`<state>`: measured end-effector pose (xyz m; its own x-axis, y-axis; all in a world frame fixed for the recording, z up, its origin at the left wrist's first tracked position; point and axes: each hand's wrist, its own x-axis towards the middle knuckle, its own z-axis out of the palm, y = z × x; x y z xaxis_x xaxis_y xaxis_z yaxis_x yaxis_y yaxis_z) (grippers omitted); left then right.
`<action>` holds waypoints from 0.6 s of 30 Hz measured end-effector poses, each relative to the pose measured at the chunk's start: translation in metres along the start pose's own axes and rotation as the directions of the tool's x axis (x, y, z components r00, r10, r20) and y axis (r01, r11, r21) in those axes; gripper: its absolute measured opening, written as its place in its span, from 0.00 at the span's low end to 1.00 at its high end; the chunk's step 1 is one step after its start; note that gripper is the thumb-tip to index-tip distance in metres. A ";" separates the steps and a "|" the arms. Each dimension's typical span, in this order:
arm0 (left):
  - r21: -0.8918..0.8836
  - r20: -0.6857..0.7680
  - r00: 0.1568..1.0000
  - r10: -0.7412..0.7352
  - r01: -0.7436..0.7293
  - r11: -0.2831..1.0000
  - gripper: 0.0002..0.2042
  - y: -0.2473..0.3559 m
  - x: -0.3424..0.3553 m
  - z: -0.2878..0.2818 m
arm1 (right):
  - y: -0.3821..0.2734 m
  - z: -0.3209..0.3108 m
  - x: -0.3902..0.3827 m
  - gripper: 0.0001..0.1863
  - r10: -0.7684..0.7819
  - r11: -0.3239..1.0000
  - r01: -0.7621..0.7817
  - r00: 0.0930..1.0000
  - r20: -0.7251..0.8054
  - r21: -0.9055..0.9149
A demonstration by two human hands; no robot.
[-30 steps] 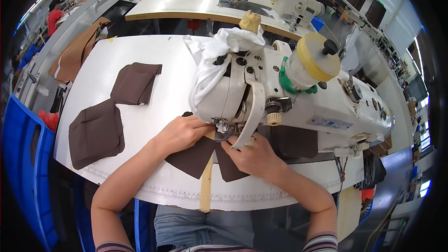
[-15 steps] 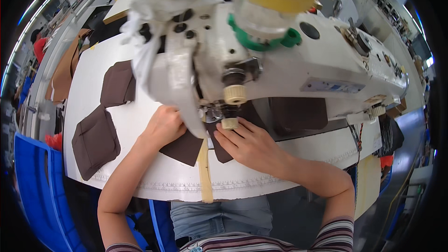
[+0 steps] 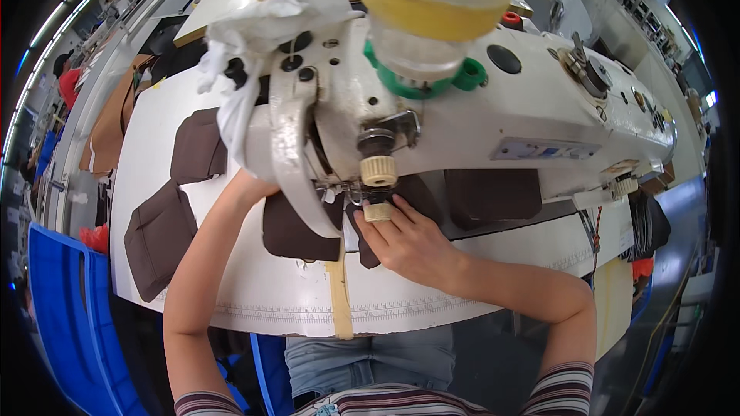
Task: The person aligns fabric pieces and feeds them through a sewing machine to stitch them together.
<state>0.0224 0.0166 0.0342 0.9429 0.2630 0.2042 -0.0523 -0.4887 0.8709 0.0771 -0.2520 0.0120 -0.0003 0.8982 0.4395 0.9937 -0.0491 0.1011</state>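
Examining the workstation, one finds two dark brown fabric pieces lying side by side at the needle area of a white metal sewing machine. The left piece rests on a white worktable with a ruler scale along its front edge; the right piece lies beneath the right hand. That hand is palm down, fingers extended and slightly apart on the fabric; a ribbed cream knob partly covers them. The left hand reaches behind the machine head beside the left piece; its fingers are hidden, so their state cannot be told. A pale yellow tape strip runs from the fabric to the table's front edge. Two folded brown fabric items lie at left, touching or nearly so. White cloth drapes the machine head.
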 end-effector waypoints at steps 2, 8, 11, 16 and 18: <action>0.386 0.066 0.996 0.052 -0.073 0.920 0.11 0.050 -0.016 0.005 | 0.006 0.002 -0.001 0.15 0.046 0.998 -0.046 0.999 0.003 -0.047; 0.509 0.499 0.836 0.228 -0.496 0.704 0.18 0.067 -0.075 0.001 | 0.006 -0.001 0.017 0.14 0.068 0.995 -0.068 0.998 0.000 -0.070; 0.632 0.535 0.810 0.238 -0.571 0.524 0.23 0.058 -0.083 0.008 | 0.004 -0.001 0.020 0.16 0.076 0.990 -0.074 0.997 0.016 -0.124; 0.691 0.480 0.814 0.328 -0.581 0.430 0.21 0.046 -0.082 0.016 | 0.005 0.006 0.020 0.20 0.076 0.989 -0.078 0.997 -0.016 -0.125; 0.670 0.415 0.803 0.426 -0.587 0.454 0.19 0.039 -0.084 0.014 | 0.002 0.007 0.020 0.21 0.074 0.988 -0.075 0.997 -0.012 -0.131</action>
<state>-0.0540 -0.0363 0.0453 0.8719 -0.3427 0.3498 -0.3571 -0.9337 -0.0247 0.0794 -0.2311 0.0151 0.0722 0.8870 0.4561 0.9675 -0.1734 0.1841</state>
